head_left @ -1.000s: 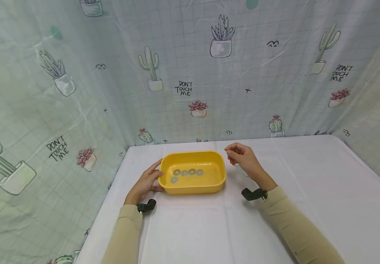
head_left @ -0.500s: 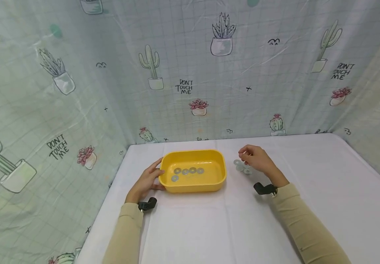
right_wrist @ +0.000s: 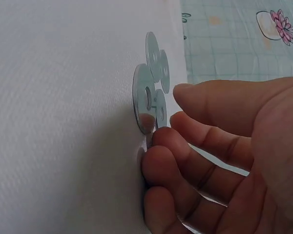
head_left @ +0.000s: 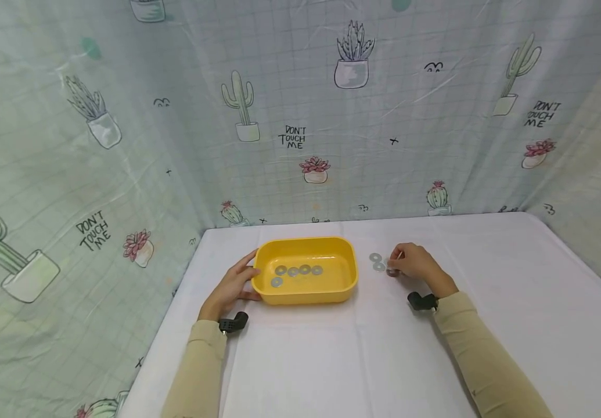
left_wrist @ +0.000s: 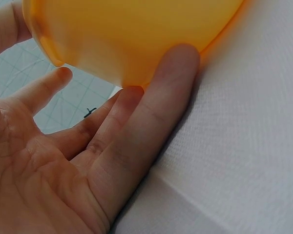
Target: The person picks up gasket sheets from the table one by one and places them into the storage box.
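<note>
At centre on the white-covered table point(head_left: 300, 371), we note the left hand point(head_left: 231, 287) gripping the left end of a yellow tray point(head_left: 305, 299), five flat washers point(head_left: 313, 270) inside. Rightward, the right hand point(head_left: 415, 261), thumb and fingers narrowly parted, meets loose washers point(right_wrist: 140, 87); fingertip contact seems likely.

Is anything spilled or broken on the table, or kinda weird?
No, nothing looks spilled or broken. The yellow tray sits upright with five washers inside. More washers lie on the white cloth by the right hand, close together, so that doesn't look odd either.
</note>
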Motion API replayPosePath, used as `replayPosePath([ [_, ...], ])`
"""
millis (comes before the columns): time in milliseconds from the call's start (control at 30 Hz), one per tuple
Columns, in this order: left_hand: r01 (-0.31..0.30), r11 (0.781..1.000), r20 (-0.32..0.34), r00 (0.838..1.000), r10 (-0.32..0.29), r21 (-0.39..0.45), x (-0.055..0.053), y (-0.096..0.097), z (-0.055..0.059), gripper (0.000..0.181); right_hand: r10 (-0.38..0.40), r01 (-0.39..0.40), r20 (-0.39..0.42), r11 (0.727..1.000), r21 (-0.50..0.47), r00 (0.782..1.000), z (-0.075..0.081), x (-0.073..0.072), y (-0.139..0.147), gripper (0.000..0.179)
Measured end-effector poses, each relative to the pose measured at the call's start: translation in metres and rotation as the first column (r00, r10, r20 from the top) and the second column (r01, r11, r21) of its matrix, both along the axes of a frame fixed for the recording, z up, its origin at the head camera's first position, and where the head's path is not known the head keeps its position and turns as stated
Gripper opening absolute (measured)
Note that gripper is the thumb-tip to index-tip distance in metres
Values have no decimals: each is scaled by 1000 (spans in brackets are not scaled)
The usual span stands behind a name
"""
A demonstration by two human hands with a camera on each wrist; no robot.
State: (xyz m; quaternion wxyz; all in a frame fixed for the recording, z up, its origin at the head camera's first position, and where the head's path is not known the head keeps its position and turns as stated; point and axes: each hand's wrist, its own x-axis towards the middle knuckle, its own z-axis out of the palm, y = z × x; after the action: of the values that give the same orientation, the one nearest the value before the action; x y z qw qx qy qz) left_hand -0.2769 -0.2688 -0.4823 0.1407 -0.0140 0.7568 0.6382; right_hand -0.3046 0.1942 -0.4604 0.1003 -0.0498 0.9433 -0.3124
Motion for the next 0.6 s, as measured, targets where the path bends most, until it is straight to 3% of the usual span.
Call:
replayPosePath([
  [133, 1, 1000, -4, 1000, -1, -4, -1, 0, 0, 61, -6, 6, 3, 1000, 23, 1000, 0, 1, 2, 20],
  [367, -2, 1000, -2, 1000, 2, -12, -1, 1, 0, 61, -41, 32, 81, 994, 102, 996, 3, 3, 0, 31],
  [600, -4, 1000, -1, 1000, 4, -14, -1, 1, 0, 62, -43, 33, 71, 990, 136, 997, 2, 4, -2, 30],
])
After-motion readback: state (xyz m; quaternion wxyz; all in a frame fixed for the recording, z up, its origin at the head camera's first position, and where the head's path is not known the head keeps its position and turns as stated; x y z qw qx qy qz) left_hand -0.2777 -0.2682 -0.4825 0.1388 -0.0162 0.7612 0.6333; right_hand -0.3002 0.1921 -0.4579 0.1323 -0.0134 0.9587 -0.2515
